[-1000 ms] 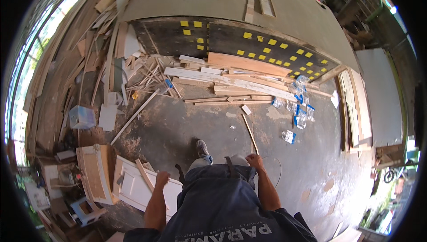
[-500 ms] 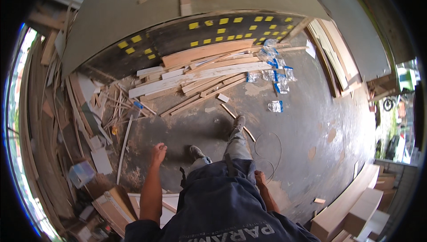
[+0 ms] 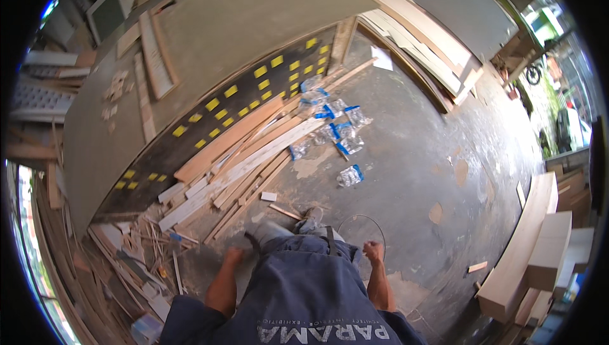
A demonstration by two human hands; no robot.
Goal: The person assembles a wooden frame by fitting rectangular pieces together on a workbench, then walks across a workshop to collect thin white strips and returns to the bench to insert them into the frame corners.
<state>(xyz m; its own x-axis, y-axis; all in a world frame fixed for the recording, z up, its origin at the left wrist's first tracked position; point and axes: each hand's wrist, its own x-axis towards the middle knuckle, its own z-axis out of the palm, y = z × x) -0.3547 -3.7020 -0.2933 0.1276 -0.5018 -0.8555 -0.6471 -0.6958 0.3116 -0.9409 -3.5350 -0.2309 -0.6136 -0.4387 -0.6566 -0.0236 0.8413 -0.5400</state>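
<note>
On my feed, the thin wire loop (image 3: pixel 361 215) lies on the floor (image 3: pixel 412 173), nearest the person's right hand (image 3: pixel 373 251), which hangs above it with the fingers curled inward. The left hand (image 3: pixel 233 256) is held low on the other side, fingers also bent; I can't tell whether either hand pinches anything.

Just ahead of the legs I see a short wooden strip (image 3: pixel 285 211) by one shoe (image 3: pixel 312 214), and a small white block (image 3: pixel 268 196) near it. Left of those, a stack of planks (image 3: pixel 241 177) blocks the floor alongside a dark panel (image 3: pixel 243 96) dotted with yellow squares, with thin scraps (image 3: pixel 152 243) tangled at its near end. Clear packets with blue edges (image 3: pixel 350 176) lie beyond, and a long pale box (image 3: pixel 520 250) stands at far right.
</note>
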